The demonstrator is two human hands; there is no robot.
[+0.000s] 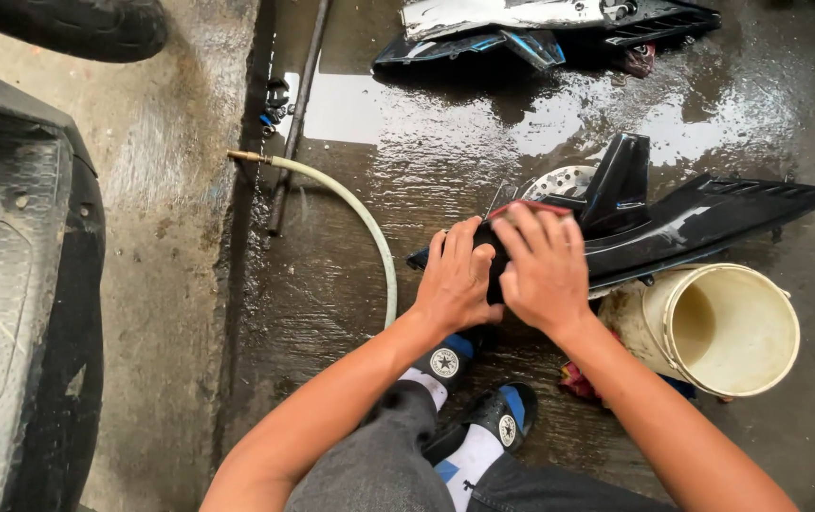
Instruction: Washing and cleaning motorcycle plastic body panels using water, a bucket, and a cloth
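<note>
The left hand (455, 277) and right hand (545, 264) sit side by side on the near end of a black plastic scooter panel (692, 223), both curled down over it. The right hand's fingers press flat on a red-edged part at that end, and the left hand's fingers wrap the panel's dark edge beside it. The panel lies on the wet concrete floor (445, 142), stretching from the hands towards 3 o'clock. A cream bucket (720, 327) lies tipped on its side just under the panel at 4 o'clock. A pale hose (360, 213) curves away at 10 o'clock. More dark panels (540, 28) lie well apart at 12 o'clock.
</note>
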